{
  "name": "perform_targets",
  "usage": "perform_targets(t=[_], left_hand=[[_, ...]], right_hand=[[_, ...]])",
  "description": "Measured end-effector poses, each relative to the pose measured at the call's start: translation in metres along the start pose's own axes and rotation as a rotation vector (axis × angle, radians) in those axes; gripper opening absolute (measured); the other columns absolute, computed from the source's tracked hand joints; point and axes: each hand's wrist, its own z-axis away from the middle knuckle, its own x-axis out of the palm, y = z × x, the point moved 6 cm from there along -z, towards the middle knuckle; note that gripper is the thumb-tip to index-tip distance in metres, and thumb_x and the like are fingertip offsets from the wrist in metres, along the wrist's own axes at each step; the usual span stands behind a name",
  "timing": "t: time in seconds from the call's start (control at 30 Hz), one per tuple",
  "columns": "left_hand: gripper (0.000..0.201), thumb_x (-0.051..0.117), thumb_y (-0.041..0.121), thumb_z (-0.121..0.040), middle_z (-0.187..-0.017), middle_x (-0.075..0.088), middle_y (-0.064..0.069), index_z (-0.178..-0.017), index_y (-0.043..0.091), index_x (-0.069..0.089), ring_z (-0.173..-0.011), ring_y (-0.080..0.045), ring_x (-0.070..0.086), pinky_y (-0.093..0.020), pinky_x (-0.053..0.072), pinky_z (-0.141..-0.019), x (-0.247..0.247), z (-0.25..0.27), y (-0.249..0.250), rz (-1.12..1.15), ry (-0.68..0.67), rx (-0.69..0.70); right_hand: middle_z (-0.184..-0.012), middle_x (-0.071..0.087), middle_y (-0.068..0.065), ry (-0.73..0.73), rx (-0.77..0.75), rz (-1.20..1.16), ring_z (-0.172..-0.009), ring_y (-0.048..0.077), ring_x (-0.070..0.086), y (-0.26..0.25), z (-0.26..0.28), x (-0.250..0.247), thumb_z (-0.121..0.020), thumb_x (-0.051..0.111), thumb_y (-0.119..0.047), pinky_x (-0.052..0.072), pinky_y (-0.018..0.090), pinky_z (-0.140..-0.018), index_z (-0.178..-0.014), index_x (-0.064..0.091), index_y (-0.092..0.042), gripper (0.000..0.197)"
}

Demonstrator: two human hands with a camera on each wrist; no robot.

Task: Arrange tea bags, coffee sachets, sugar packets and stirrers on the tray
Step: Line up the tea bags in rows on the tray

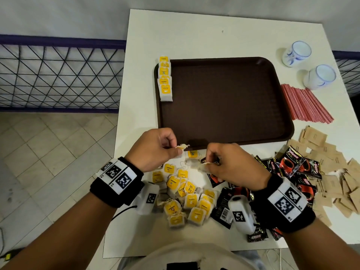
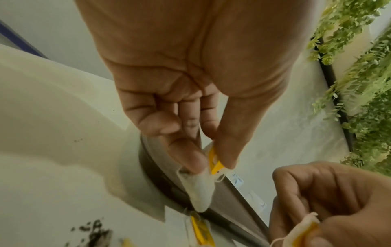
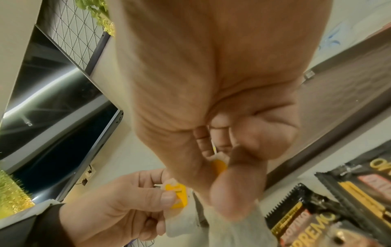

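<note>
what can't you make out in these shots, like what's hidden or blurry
- Left wrist view: the tray is a smeared strip past the left hand.
- Right wrist view: the right hand covers most of its tea bag.
- Head view: small print on the sugar packets is unreadable.

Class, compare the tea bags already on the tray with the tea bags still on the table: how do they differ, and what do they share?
The tea bags on the tray form one neat overlapping row along the left rim of the tray; the tea bags on the table lie in a loose heap with tangled strings. The tray's row is few; the heap holds many more. Both have yellow tags and white pouches.
</note>
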Motion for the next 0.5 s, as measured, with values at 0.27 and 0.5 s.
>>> perform_targets(t=[0.27, 0.5], left_hand=[[0.015, 0.069, 0.012, -0.088, -0.068, 0.072, -0.001, -0.091, 0.018, 0.055, -0.063, -0.018, 0.07, -0.041, 0.056, -0.076, -0.016, -0.018, 0.002, 0.043, -0.017, 0.009], [0.01, 0.068, 0.016, -0.088, -0.077, 0.074, 0.004, -0.098, 0.019, 0.069, -0.074, -0.015, 0.07, -0.036, 0.056, -0.082, -0.057, -0.068, 0.016, -0.08, 0.071, 0.055]], right_hand=[[-0.075, 0.074, -0.002, 0.034, 0.044, -0.177, -0.071, 0.007, 0.073, 0.011, -0.011, -0.003, -0.089, 0.062, -0.006, 0.061, 0.044, -0.071, -0.086, 0.062, -0.027, 0.021], [-0.069, 0.074, 0.002, 0.099, -0.013, -0.234, -0.067, 0.014, 0.073, 0.001, -0.045, -0.025, -0.086, 0.065, -0.009, 0.06, 0.048, -0.07, -0.082, 0.06, -0.022, 0.015]])
